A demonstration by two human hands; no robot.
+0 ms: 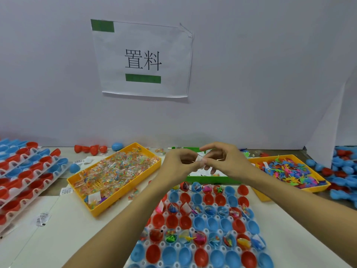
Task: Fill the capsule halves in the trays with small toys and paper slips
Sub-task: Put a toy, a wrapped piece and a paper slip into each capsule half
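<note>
Slips [201, 161] were pinched between my left hand [178, 164] and right hand [225, 161], above the green tray [210, 178] at the desk's far edge; empty capsule halves [201, 222] lay nearer me, below.

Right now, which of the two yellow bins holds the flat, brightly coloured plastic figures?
The yellow bin on the right, beyond the right hand. It holds loose flat figures in blue, pink and green; the left yellow bin holds small clear packets of coloured beads.

At frame centre, the left hand [178, 163] and right hand [225, 161] pinch what looks like a paper slip [200, 161] above the capsule tray [195, 225].
</note>
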